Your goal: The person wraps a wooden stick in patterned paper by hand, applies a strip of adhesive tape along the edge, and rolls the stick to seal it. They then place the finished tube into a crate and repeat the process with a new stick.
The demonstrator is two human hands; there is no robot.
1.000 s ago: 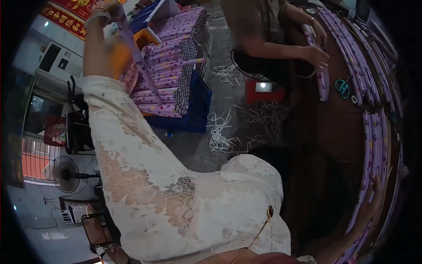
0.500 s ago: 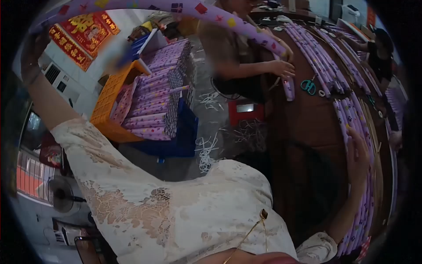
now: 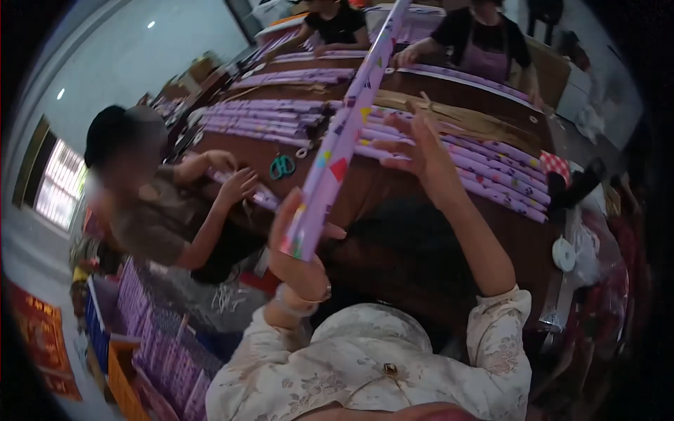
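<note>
A long purple roll of patterned wrapping paper point(image 3: 342, 151) rises steeply across the middle of the view, its near end low and its far end past the top edge. My left hand point(image 3: 298, 272) is closed around it near the low end. My right hand point(image 3: 430, 158) is raised to the right of the roll, over the table, with its fingers spread and nothing in them. Beneath that hand, several similar purple rolls point(image 3: 484, 165) lie side by side on the brown table point(image 3: 365, 186).
A co-worker point(image 3: 154, 210) handles a roll on the left; two more people point(image 3: 337, 28) work across the table. Teal-handled scissors point(image 3: 282, 166) and a tape ring point(image 3: 302, 153) lie on the table. An orange crate point(image 3: 125, 379) and stacked rolls point(image 3: 158, 351) stand lower left.
The view has turned toward the table. My left hand, earlier raised far out to the left, is now in front of me with the roll. My right hand has lifted off the rolls on the table.
</note>
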